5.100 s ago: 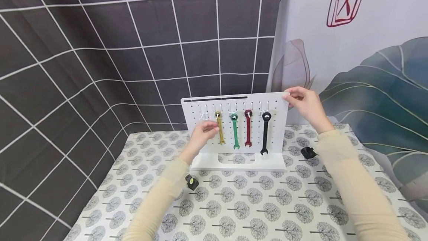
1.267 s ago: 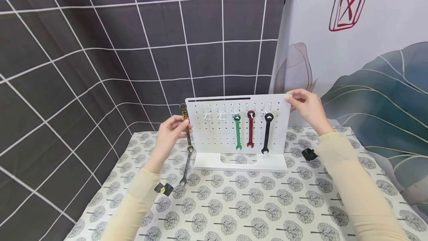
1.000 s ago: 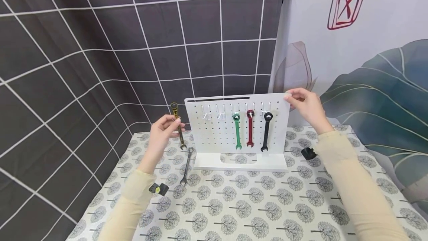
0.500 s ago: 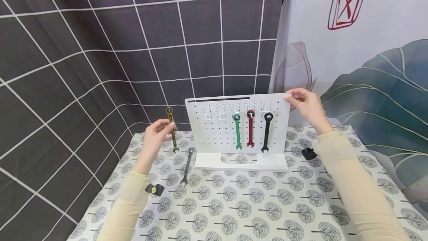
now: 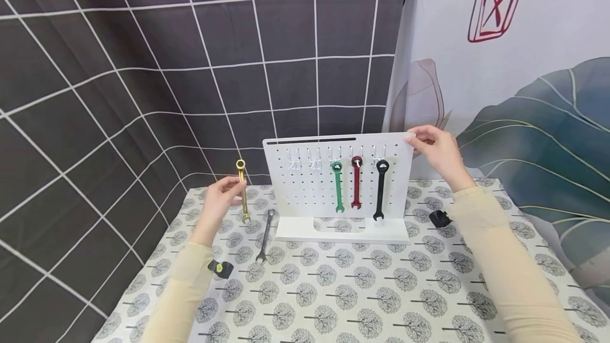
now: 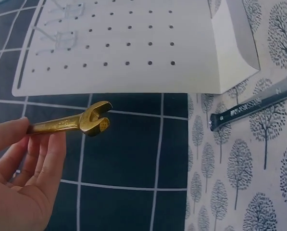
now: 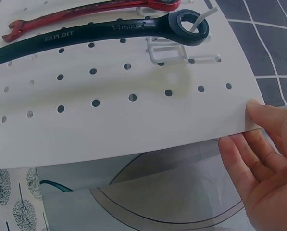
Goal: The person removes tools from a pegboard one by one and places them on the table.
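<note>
A gold combination wrench (image 5: 244,197) is pinched between the thumb and fingers of my left hand (image 5: 220,202), held off the board's left side with its ring end up. In the left wrist view its open-end jaw points away from the hand. My right hand (image 5: 436,150) grips the top right corner of a white pegboard (image 5: 305,195), thumb on the front. Green (image 5: 338,187), red (image 5: 356,184) and black (image 5: 379,189) wrenches hang from the board's hooks. Two hooks (image 5: 305,164) at the left carry nothing. A silver wrench (image 5: 265,237) lies on the table left of the stand.
A tree-patterned cloth (image 5: 333,290) covers the table. Behind it hangs a dark curtain (image 5: 214,83) with white grid lines. To the right is a pale cloth (image 5: 457,83) with leaf drawings. The pegboard stands on a white base (image 5: 343,235).
My left hand has taken the gold wrench off its hook and carried it leftward, past the board's edge, then slightly down. My right hand stays on the board's corner.
</note>
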Action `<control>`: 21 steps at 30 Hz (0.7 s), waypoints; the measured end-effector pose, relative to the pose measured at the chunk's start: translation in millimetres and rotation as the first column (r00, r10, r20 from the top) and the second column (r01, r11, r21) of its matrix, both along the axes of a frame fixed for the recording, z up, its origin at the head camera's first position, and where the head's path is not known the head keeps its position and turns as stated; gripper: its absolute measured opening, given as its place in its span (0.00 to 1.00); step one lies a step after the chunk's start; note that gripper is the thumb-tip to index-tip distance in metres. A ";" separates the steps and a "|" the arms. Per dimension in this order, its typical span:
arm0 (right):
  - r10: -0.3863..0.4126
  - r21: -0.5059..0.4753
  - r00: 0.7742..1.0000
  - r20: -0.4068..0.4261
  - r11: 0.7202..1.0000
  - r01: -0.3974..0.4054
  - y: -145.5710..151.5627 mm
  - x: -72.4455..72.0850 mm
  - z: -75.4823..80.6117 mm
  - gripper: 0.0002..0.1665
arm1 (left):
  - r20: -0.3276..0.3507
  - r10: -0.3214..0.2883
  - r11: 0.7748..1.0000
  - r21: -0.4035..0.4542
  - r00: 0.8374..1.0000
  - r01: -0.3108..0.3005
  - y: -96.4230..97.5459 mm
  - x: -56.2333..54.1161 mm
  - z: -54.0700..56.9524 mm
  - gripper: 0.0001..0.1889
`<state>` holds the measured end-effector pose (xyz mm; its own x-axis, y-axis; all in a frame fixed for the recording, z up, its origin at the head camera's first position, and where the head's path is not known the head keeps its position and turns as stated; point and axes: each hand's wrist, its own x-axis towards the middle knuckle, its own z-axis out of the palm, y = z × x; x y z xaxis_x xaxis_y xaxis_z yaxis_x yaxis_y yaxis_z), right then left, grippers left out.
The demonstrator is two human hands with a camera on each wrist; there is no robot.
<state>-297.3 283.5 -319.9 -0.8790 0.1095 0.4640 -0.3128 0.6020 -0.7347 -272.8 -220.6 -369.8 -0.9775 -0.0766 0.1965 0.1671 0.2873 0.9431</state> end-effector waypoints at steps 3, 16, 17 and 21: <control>0.002 0.001 1.000 0.004 1.000 -0.002 0.3 -0.4 -0.5 0.22 | 0.009 0.013 1.000 -0.023 1.000 -0.013 -2.1 -4.4 -8.3 0.16; 0.005 0.005 1.000 0.000 1.000 -0.005 0.7 -1.1 0.8 0.24 | 0.131 0.002 0.994 -0.106 0.991 0.012 -1.8 -24.2 -31.3 0.18; 0.004 0.003 1.000 0.000 1.000 -0.004 0.6 -0.9 0.9 0.24 | 0.138 0.001 0.993 -0.119 0.990 0.016 -1.5 -24.9 -32.9 0.18; 0.006 -0.004 1.000 0.004 1.000 -0.006 0.4 -1.1 0.8 0.23 | 0.162 -0.012 0.987 -0.154 0.987 0.037 0.3 -25.6 -40.3 0.17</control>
